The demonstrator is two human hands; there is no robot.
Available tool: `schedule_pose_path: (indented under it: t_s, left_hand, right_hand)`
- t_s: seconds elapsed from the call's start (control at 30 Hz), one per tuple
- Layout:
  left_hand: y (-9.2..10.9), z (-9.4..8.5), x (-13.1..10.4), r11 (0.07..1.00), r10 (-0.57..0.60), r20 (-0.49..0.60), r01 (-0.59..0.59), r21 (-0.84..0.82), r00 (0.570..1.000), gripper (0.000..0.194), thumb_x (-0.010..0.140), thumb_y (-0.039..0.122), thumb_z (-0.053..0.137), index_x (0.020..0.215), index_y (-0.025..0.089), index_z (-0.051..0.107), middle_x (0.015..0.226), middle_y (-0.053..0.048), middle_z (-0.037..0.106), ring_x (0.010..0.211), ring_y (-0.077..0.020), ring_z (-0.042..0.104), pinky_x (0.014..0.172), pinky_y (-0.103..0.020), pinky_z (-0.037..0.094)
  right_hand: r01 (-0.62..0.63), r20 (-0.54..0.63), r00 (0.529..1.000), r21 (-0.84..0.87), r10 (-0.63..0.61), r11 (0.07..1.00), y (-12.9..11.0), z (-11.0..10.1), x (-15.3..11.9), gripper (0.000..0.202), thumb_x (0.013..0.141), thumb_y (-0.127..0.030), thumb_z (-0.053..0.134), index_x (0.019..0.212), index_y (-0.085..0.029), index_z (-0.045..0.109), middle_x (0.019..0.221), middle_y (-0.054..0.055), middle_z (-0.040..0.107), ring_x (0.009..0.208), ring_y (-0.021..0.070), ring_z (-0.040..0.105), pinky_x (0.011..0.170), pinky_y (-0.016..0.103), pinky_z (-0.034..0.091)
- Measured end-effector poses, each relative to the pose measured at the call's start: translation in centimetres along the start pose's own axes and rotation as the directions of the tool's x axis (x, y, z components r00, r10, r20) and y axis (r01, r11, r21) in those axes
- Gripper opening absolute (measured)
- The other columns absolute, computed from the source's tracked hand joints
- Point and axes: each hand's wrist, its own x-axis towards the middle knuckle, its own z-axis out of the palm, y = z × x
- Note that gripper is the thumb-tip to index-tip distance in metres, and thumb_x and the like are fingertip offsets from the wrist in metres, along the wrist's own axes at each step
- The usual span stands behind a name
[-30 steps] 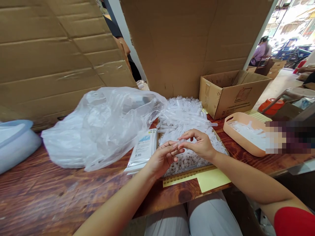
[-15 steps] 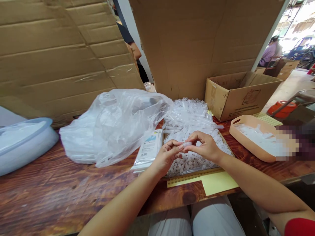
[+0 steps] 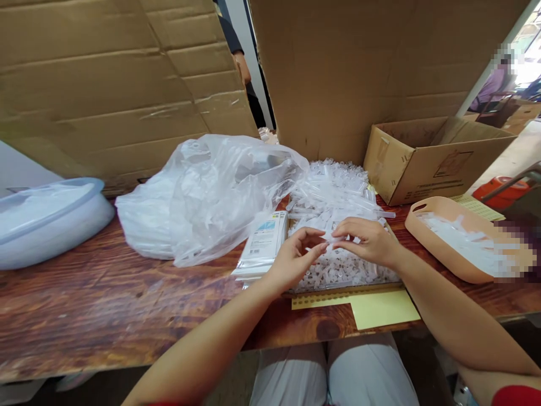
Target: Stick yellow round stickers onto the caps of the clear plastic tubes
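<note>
Over a shallow tray point(image 3: 304, 291) heaped with small translucent plastic parts point(image 3: 353, 269), my two hands meet fingertip to fingertip. Between them is a small translucent plastic piece point(image 3: 329, 239), blurred and partly covered by fingers. My right hand point(image 3: 369, 241) pinches it between thumb and fingers. From the other side, my left hand point(image 3: 296, 255) closes thumb and index finger on its end. Clear plastic tubes point(image 3: 333, 194) lie piled just beyond my hands.
Left of the tray lie printed packets point(image 3: 264, 242) and a large clear plastic bag point(image 3: 207, 197). A blue-rimmed basin point(image 3: 54, 225) stands far left. An orange tray point(image 3: 439, 248) of white pieces and a cardboard box point(image 3: 431, 163) are right. Yellow sheets point(image 3: 386, 310) lie in front.
The view has shifted slightly, so the table's contents appear further right. My hands stay together at the piece; the left thumb and index finger have spread a little.
</note>
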Motion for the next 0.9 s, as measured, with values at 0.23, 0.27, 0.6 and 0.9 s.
schedule_pose_path:
  t_s: [0.23,0.27,0.6,0.9]
  left_hand:
    - [-1.2,-1.8,0.7,0.463,0.356,0.165,-0.327,0.824,0.920,0.016,0.091,0.020,0.057,0.100,0.015,0.070,0.099,-0.012,0.070,0.099,-0.0286,0.065,0.091,-0.046,0.054]
    - [-1.4,-1.9,0.8,0.431,0.322,0.167,-0.301,0.850,0.932,0.017,0.091,0.020,0.058,0.102,0.014,0.070,0.101,-0.013,0.070,0.100,-0.0297,0.065,0.091,-0.047,0.054]
    - [-1.3,-1.5,0.8,0.377,0.106,0.241,-0.263,0.888,0.965,0.021,0.090,0.016,0.059,0.108,0.015,0.072,0.103,-0.011,0.071,0.102,-0.0292,0.066,0.096,-0.046,0.054]
    - [-1.6,-1.5,1.2,0.407,0.093,0.242,-0.259,0.876,0.966,0.021,0.092,0.017,0.060,0.108,0.014,0.073,0.105,-0.012,0.071,0.104,-0.0300,0.066,0.096,-0.046,0.054]
  right_hand:
    - [-0.614,0.245,0.715,-0.226,0.654,0.756,2.5,-7.9,-0.8,0.041,0.070,-0.059,0.077,0.081,-0.020,0.074,0.077,0.004,0.073,0.075,0.0213,0.066,0.067,0.031,0.048]
    - [-0.662,0.257,0.658,-0.251,0.708,0.706,2.7,-8.6,-1.0,0.043,0.066,-0.061,0.077,0.081,-0.020,0.074,0.079,0.004,0.073,0.078,0.0227,0.067,0.069,0.031,0.047]
    - [-0.681,0.526,0.410,-0.366,0.745,0.634,3.5,-10.4,-1.8,0.037,0.061,-0.054,0.078,0.080,-0.022,0.076,0.086,0.005,0.077,0.087,0.0290,0.070,0.077,0.035,0.049]
    - [-0.623,0.561,0.360,-0.451,0.746,0.639,3.0,-9.2,-1.4,0.027,0.062,-0.043,0.074,0.081,-0.024,0.078,0.089,0.003,0.078,0.089,0.0278,0.071,0.080,0.035,0.050]
